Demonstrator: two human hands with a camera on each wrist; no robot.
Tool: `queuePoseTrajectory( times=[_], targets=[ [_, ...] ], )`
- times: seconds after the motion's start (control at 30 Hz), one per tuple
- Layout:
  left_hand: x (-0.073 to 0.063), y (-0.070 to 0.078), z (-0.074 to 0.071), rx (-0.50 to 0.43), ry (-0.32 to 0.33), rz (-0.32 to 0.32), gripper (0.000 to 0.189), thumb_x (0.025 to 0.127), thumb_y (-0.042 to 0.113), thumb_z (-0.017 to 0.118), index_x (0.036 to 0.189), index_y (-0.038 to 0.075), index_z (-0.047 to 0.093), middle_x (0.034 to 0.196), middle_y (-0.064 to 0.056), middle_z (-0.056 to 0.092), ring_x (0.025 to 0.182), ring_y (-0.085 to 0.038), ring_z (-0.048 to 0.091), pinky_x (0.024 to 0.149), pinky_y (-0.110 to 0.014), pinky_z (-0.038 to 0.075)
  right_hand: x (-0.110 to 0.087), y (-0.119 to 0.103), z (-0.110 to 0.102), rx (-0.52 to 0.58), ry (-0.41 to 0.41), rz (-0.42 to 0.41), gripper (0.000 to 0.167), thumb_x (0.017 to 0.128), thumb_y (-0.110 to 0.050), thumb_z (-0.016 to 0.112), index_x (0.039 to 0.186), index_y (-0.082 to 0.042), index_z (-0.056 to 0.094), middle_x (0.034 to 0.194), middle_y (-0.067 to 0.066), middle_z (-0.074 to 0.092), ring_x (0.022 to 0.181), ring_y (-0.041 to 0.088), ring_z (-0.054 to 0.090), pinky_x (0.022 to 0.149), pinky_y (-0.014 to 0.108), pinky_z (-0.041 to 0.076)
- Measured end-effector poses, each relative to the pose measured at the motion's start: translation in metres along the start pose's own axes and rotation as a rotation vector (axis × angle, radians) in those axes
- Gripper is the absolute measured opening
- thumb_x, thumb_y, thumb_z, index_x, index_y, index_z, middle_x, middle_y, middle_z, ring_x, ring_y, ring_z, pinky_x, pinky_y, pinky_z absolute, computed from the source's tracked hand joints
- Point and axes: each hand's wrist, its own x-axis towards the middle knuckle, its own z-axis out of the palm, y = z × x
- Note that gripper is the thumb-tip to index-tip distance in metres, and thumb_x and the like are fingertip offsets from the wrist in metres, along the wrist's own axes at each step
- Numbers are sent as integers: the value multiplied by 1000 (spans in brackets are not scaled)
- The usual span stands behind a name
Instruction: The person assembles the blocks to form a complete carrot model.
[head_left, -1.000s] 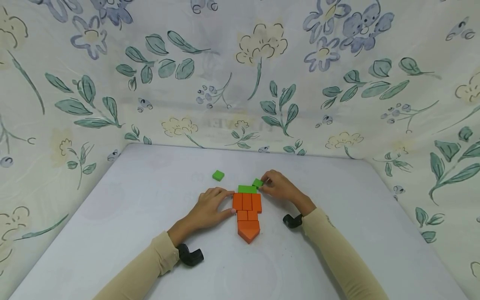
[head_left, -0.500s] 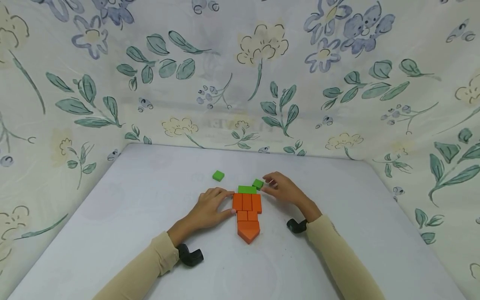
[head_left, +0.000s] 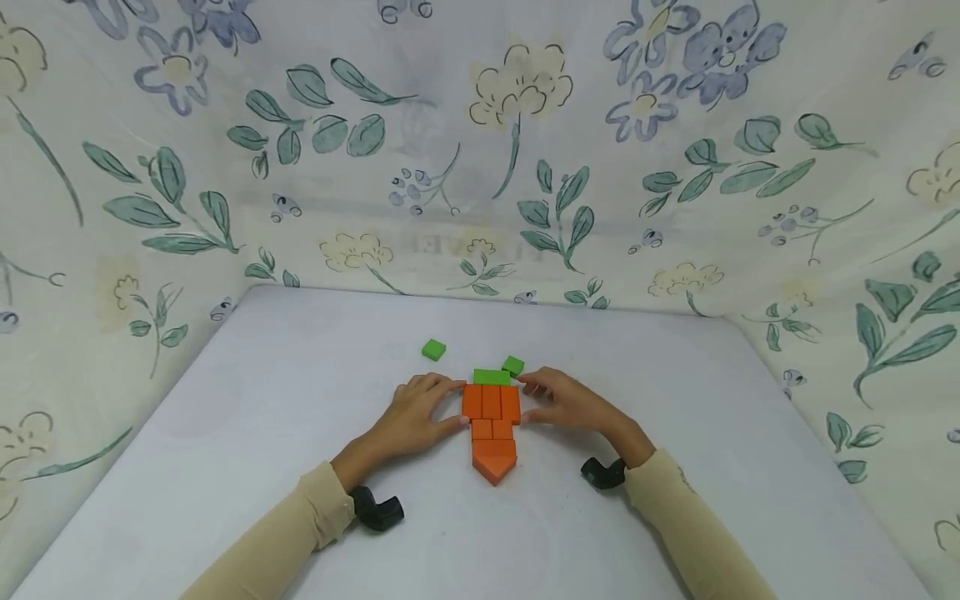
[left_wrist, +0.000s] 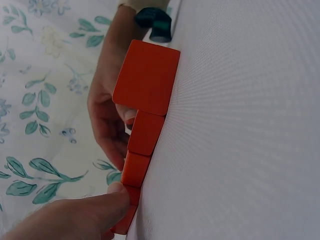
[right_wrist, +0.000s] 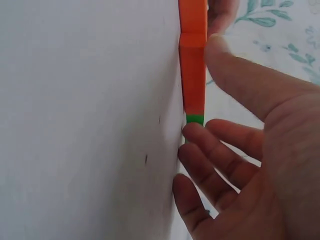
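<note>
Orange blocks form a carrot-like figure on the white table: three side-by-side blocks (head_left: 491, 402), two smaller ones (head_left: 482, 429) below, then a pointed block (head_left: 493, 458). A green rectangular block (head_left: 491, 377) lies along the top. One small green block (head_left: 513, 366) sits tilted at its right corner; another green block (head_left: 433, 349) lies apart, up and left. My left hand (head_left: 420, 414) rests with thumb and index fingertips against the figure's left edge. On the other side, my right hand (head_left: 566, 400) has its thumb at the right edge and loosely bent fingers near the top.
The white table (head_left: 300, 350) is backed and flanked by a floral-print cloth (head_left: 450, 167). A black wrist device (head_left: 377, 510) is worn at the left wrist, and another black device (head_left: 602, 473) at the right.
My right hand has left the tilted small green block and come down toward me, to the right edge of the orange blocks. The left hand and the blocks stay in place.
</note>
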Motion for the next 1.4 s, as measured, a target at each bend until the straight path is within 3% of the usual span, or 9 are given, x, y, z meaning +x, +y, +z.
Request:
queuePoseTrajectory(
  times=[0.27,0.4,0.53,0.67,0.73,0.83,0.93,1.13,1.4],
  targets=[
    [0,0,-3,16,-13,6,59,91,47,69,143,22,54,133,-2,56,130,-26,46,97,-46,36,3,-1,7,-8,21,24,57,86,-35,79,134,-10,60,117,3,62,108,19,56,93,37,51],
    [1,-2,-11,9,-82,3,63,92,50,66,147,23,49,139,-4,53,133,-27,44,101,-48,36,4,-1,8,11,33,28,61,85,-34,80,136,-10,58,119,4,62,109,19,56,93,37,51],
    [3,-8,-29,-107,-169,-27,65,96,49,61,151,19,43,144,-7,50,134,-27,46,109,-52,38,3,2,11,4,46,36,61,84,-34,81,137,-11,58,119,2,62,108,17,56,94,35,51],
    [9,-22,-49,-213,-80,-125,44,100,32,61,137,9,58,125,-11,63,111,-25,60,91,-43,52,2,4,13,-3,57,24,59,84,-33,81,135,-12,59,118,1,62,107,16,55,93,35,51],
    [14,-30,-57,-203,5,-197,32,100,25,61,126,6,65,113,-12,67,99,-25,61,80,-37,52,2,5,15,1,59,17,58,84,-33,81,134,-12,60,118,1,62,107,17,55,93,35,51],
    [25,-41,-61,-148,83,-316,30,99,26,61,121,5,66,107,-12,68,93,-25,61,75,-35,49,2,6,16,7,54,17,58,85,-35,80,135,-13,60,119,1,61,108,16,55,94,35,51],
    [38,-44,-57,-111,72,-390,40,98,33,62,123,2,63,109,-15,66,94,-27,60,78,-38,50,1,8,15,8,59,24,57,85,-35,80,134,-15,60,119,-1,61,108,15,55,95,35,51],
    [57,-38,-40,-72,24,-469,51,94,39,66,120,-4,60,107,-15,60,93,-27,55,81,-39,48,0,11,16,20,76,21,56,85,-36,80,134,-15,61,121,0,61,109,16,55,96,37,50],
    [66,-29,-30,-31,90,-471,43,91,33,68,110,-6,64,102,-17,61,89,-27,57,79,-39,50,-2,12,16,13,77,42,57,85,-36,79,134,-16,60,122,0,61,110,16,54,97,38,50]
  ],
)
